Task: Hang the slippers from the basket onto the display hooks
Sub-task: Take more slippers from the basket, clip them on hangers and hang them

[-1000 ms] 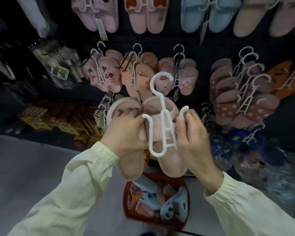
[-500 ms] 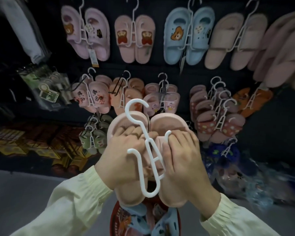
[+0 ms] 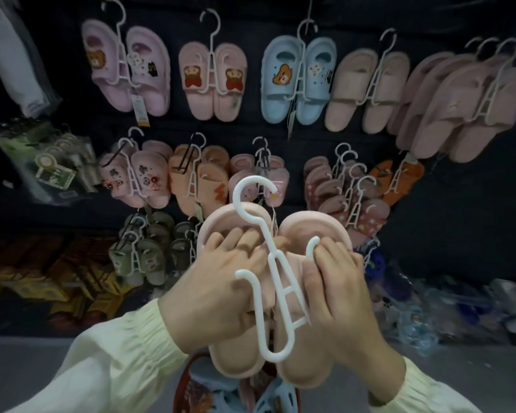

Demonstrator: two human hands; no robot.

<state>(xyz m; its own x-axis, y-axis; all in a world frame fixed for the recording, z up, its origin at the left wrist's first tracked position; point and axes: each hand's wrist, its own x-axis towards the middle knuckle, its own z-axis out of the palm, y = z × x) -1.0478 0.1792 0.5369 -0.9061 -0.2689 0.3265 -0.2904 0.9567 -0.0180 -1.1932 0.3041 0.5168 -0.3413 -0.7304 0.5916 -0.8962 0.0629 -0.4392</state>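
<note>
I hold a pair of pale pink slippers [image 3: 242, 359] in front of the display wall, with a white plastic hanger [image 3: 273, 272] lying across them, its hook pointing up. My left hand [image 3: 218, 290] grips the left slipper, fingers over its strap. My right hand [image 3: 340, 293] grips the right slipper and pinches the hanger's right arm at its tip. Below my hands, the red basket [image 3: 182, 391] holds blue slippers [image 3: 268, 397], partly hidden by the pink pair.
The dark wall carries two rows of hung slippers: a blue pair [image 3: 298, 81] and pink pairs above, small pairs on black hooks [image 3: 188, 162] in the middle row. Olive slippers [image 3: 140, 254] hang lower left. Bagged goods [image 3: 429, 308] are piled at the right, packets [image 3: 54, 162] at the left.
My view has tilted up, so the top row of slippers shows. My right hand has slid from the hanger's side onto the right slipper; the hanger has tilted left.
</note>
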